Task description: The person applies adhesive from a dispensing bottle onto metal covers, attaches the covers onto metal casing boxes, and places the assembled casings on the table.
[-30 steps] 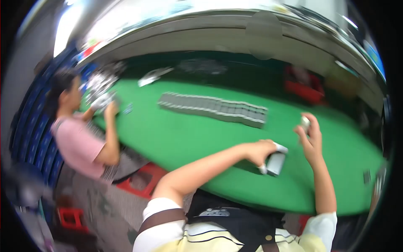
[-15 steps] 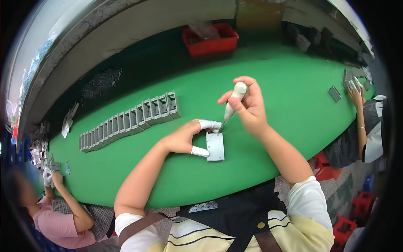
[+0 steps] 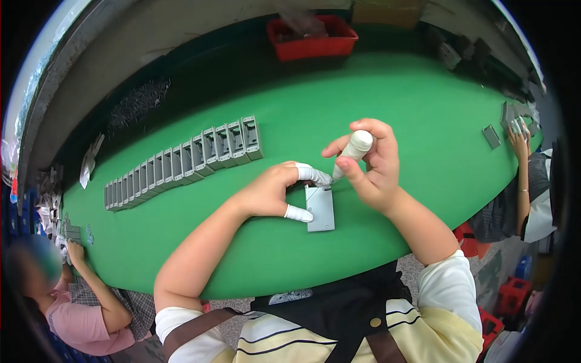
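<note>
A small light-grey box with a flat lid point(image 3: 321, 209) lies on the green table in front of me. My left hand point(image 3: 269, 192), with white covers on its fingertips, grips the box by its left side and upper edge. My right hand point(image 3: 380, 175) is closed round a screwdriver point(image 3: 356, 150) with a white-wrapped handle. The screwdriver slants down to the box's upper right corner, beside my left fingertips; its tip is partly hidden there. To the left stands a long row of open grey housings point(image 3: 203, 152).
A red bin point(image 3: 315, 49) with a plastic bag stands at the back. Small dark metal pieces point(image 3: 142, 100) lie heaped at back left. One person point(image 3: 91, 314) works at the far left. Another person's hands point(image 3: 521, 136) handle grey parts at the far right, near a loose grey piece point(image 3: 491, 137).
The view has shifted slightly. The screwdriver handle has come lower and tilts more towards me, with its tip still at the box's upper edge. Both hands keep their holds.
</note>
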The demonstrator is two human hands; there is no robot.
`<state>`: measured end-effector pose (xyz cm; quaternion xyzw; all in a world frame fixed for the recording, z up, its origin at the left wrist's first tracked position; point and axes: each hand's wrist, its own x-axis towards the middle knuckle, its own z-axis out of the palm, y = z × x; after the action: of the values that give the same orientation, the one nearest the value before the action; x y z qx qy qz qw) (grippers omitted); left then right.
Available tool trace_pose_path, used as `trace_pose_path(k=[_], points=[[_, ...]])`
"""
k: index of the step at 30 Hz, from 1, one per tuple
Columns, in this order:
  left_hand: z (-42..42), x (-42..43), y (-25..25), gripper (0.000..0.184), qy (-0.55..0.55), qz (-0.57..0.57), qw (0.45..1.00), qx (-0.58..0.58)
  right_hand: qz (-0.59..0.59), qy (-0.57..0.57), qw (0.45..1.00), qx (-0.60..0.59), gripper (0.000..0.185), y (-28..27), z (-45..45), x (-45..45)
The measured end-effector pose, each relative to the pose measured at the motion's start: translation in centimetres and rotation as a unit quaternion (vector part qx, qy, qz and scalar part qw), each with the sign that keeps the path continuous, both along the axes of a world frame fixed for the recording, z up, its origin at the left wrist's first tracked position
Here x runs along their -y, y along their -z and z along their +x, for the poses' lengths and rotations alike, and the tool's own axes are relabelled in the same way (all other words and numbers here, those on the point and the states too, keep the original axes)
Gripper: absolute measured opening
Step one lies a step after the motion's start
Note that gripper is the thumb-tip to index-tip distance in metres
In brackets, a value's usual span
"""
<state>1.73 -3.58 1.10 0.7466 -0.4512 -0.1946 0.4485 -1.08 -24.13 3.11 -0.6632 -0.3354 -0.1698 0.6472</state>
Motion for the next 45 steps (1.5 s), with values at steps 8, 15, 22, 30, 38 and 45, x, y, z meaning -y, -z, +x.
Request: trace_pose_path(k=[8,15,22,30,38,45], points=[[0.1,-0.3,0.5,0.068,0.000,-0.016,0.999,0.049,-0.035,0.095,0.995,0.015,0.041,-0.7,0.2,-1.4],[0.1,-0.1,0.4,0.071,0.001,-0.014,0.998,0.057,-0.019,0.112,0.994,-0.002,0.042,-0.2,0.3,-1.4],[-0.1,-0.1,0.6,0.072,-0.009,-0.009,0.999,0.052,0.009,0.092,0.996,-0.006,0.043,-0.2,0.3,-1.4],[0.0,0.0,0.5,0.072,-0.001,-0.010,0.998,0.062,0.007,0.087,0.996,0.031,0.043,0.3,0.6,-1.2],[-0.2,-0.1,0.2,0.072,-0.009,-0.003,0.998,0.062,-0.019,0.051,0.994,0.092,0.045,0.2,0.5,-1.1],[-0.2,-0.1,0.3,0.071,-0.010,-0.010,0.998,0.063,-0.031,0.033,0.993,0.108,0.045,0.1,0.4,-1.1]])
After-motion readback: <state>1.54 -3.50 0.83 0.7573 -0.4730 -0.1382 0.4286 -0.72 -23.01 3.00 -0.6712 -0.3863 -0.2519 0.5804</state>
